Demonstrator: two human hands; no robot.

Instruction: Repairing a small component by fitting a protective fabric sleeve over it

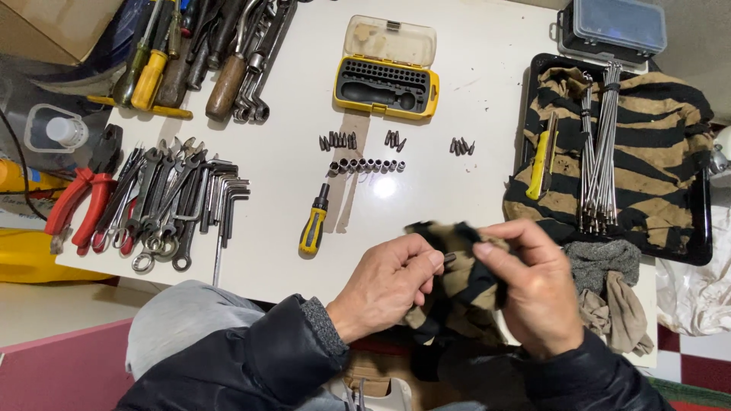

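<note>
**Striped rag and a small bit, held over the worktop's near edge**

The striped rag [457, 285], tan and black cloth, hung bunched between both hands just past the near edge of the white worktop [289, 152]. The left hand [384, 285] pinched a small dark bit [449, 259] at its fingertips against the cloth; the right hand [533, 289] gripped the rag's upper fold, thumb on top. The bit was mostly hidden by fingers and fabric, so its shape was hard to make out.

At far left, a clear plastic bottle [57, 133] and red-handled pliers [76, 205] sat partly off the worktop. Beside them lay a fan of steel wrenches [156, 205] and dark hex keys [225, 202]. Wooden- and yellow-handled screwdrivers [152, 68] were cut off by the top edge.

In the middle, a yellow bit case [386, 87] stood open, its clear lid tipped back; a dark driver handle lay in its grey insert, the small slots too fine to read. Below it, loose bits [339, 141] lay in three clusters above a row of small sockets [365, 164]. A yellow-and-black screwdriver [314, 221] lay nearby.

At right, a black tray [704, 228] held another striped cloth carrying a bundle of long metal rods [598, 152] and a yellow tool [542, 164]. A clear-lidded box [617, 27] was cropped at the top.
</note>
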